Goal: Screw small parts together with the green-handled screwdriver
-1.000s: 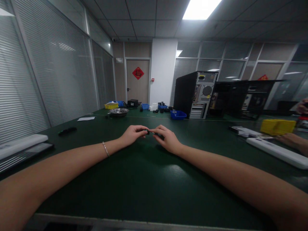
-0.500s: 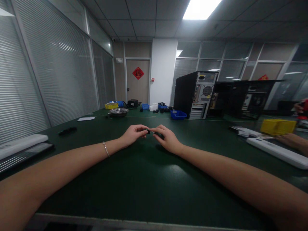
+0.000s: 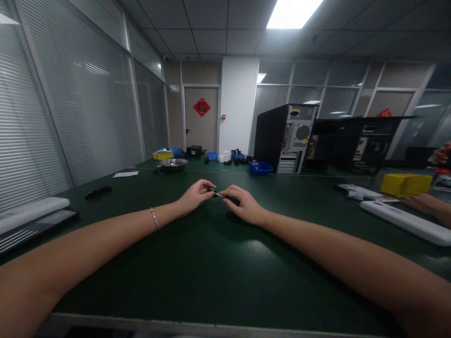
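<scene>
My left hand, with a bracelet on its wrist, pinches a small dark part that has a hint of green; its kind is too small to tell. Closed around the dark handle of a screwdriver is my right hand. The thin metal shaft points left and its tip meets, or nearly meets, the small part. Both hands are above the middle of the green table.
A dark-handled tool and white paper lie left. Behind are a metal dish, a blue bin and a computer tower. At right, another person's hand is by a yellow bin and a white bar.
My left hand has tilted and risen slightly, showing green on the small part. More of the screwdriver's shaft shows between my hands, and my right fingers have shifted a little.
</scene>
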`<action>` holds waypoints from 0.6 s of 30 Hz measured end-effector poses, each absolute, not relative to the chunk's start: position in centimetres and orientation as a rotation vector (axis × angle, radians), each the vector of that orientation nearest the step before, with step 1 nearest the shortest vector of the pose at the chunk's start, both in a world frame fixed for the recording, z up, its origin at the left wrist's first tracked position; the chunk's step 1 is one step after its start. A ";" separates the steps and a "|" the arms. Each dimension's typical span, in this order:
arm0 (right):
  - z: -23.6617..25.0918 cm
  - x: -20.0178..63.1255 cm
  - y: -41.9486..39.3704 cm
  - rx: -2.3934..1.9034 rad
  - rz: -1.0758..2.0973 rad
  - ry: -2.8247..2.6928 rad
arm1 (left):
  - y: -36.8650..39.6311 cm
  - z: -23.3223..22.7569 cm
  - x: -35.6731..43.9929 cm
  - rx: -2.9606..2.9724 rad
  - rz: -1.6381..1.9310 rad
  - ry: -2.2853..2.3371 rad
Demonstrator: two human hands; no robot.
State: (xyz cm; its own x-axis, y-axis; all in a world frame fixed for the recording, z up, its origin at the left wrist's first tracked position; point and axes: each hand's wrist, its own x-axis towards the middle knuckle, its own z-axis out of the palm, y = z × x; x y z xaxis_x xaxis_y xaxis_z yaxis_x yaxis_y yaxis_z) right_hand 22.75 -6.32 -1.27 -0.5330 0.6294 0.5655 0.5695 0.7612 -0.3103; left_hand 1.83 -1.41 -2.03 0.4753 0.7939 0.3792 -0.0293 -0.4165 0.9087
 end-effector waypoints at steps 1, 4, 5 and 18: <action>-1.2 22.8 -6.4 -0.874 0.126 -2.288 | -1.3 -2.1 1.8 1.773 1.054 0.660; -1.2 22.8 -6.4 -0.827 0.146 -2.309 | -1.0 -2.2 1.6 1.817 1.012 0.654; -1.2 22.8 -6.3 -0.814 0.150 -2.311 | -0.9 -2.3 1.6 1.822 1.002 0.646; -1.7 22.8 -5.9 -0.861 0.077 -2.176 | -1.7 -2.0 1.9 1.973 0.950 0.723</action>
